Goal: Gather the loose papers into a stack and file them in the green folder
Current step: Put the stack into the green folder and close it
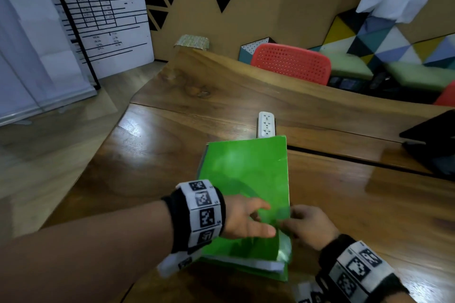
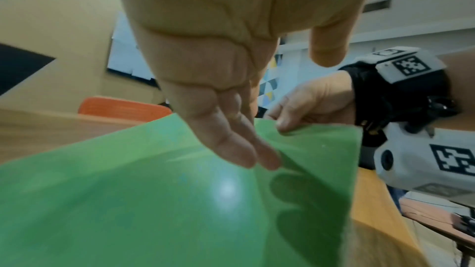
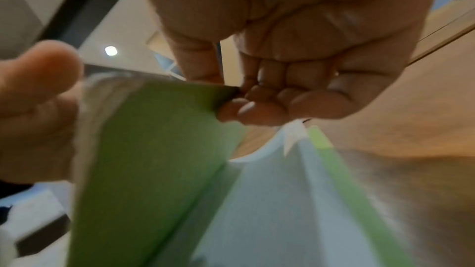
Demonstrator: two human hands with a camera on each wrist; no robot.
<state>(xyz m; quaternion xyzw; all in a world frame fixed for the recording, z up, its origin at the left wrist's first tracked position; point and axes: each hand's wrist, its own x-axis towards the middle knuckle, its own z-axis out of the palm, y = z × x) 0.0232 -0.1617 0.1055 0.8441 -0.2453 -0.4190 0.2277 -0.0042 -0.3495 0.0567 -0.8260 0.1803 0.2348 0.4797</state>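
Pinched between thumb and curled fingers of the right hand [image 1: 310, 225]: the near right corner of the front cover of the green folder [image 1: 248, 179], lifted slightly off the contents. Grip narrow, at the cover's edge only.

Left hand [image 1: 243, 219]: fingers straight and together, laid flat on the cover just beside the pinch, thumb apart; holds nothing.

Green folder: lies on the wooden table [image 1: 172, 150], spine on the side away from the pinch, far end pointing away from the person.

Papers [image 1: 256, 264]: a white stack inside the folder, edges showing under the raised cover at the near end, below both hands; in the right wrist view the white sheets [image 3: 270, 200] lie between the lifted cover and the back cover.

Power strip [image 1: 266, 124]: white, beyond the folder's far edge, touching or just behind it.

Red chair [image 1: 290, 63]: across the table, well beyond the grip.

Dark flat object [image 1: 433, 145]: far right of the grip, at the table's edge; kind cannot be told.

Wristbands with printed markers [image 1: 203, 214]: one on each wrist.
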